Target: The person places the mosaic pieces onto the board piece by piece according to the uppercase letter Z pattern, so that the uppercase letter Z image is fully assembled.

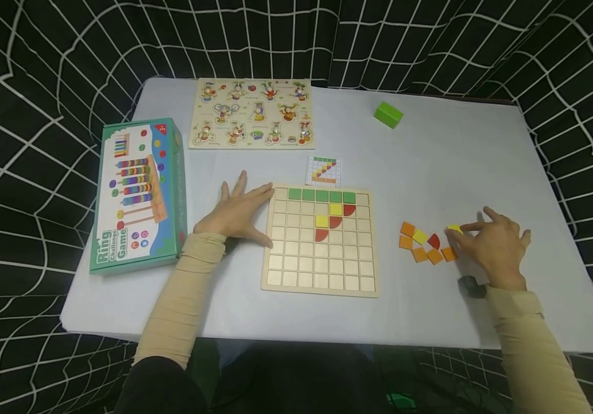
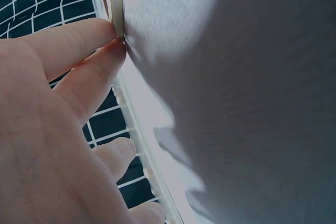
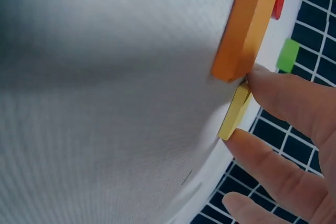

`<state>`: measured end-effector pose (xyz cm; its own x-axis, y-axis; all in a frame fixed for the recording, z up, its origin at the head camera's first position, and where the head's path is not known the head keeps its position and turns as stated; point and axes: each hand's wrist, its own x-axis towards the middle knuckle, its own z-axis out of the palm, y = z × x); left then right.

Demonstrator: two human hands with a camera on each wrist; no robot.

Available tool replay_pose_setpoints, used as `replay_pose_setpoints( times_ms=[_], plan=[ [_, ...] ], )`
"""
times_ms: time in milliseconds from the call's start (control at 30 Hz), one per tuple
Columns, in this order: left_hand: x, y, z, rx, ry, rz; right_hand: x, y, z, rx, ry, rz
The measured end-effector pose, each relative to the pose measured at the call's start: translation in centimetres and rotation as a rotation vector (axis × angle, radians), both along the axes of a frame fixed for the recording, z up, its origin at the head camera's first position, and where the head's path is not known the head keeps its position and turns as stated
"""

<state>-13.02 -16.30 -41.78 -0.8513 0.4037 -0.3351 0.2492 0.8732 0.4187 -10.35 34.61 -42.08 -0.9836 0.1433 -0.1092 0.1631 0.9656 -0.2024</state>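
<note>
A wooden grid board (image 1: 319, 292) lies mid-table, with a row of green tiles along its top and yellow squares and red quarter-rounds stepping down diagonally beneath. My left hand (image 1: 237, 213) is spread at its left side, fingertips on the edge; the left wrist view has two fingers against the board's side (image 2: 116, 3). Out to the right, my right hand (image 1: 495, 247) pinches a yellow tile (image 3: 236, 111) between thumb and index finger, low over the tablecloth. Beside it lie several orange tiles (image 1: 434, 256), a yellow one (image 1: 420, 236) and a red quarter-round (image 1: 433, 241).
A small pattern card (image 1: 324, 171) lies just above the board. Behind it is a wooden picture puzzle (image 1: 252, 141). A green Ring Challenge Game box (image 1: 133, 195) occupies the left side, and a green block (image 1: 388, 114) sits at the back right. Netting (image 1: 276, 40) surrounds the table.
</note>
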Motion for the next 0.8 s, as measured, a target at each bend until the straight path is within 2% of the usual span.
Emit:
replay_pose_setpoints(
  times_ms=[200, 333, 467, 800],
  plan=[
    [0.0, 0.0, 0.1, -0.003, 0.001, -0.002, 0.0, -0.3, 0.2, -0.003, 0.038, 0.024],
    [-0.1, -0.1, 0.1, -0.003, -0.001, -0.001, -0.2, -1.2, 1.1, -0.005, 0.105, 0.070],
    [-0.1, -0.1, 0.1, 0.003, -0.007, 0.004, -0.7, -2.9, 2.2, -0.001, 0.158, 0.136],
    [-0.1, -0.1, -0.1, 0.007, -0.008, 0.000, -2.3, -8.9, 3.9, 0.007, 0.171, 0.322]
  ],
)
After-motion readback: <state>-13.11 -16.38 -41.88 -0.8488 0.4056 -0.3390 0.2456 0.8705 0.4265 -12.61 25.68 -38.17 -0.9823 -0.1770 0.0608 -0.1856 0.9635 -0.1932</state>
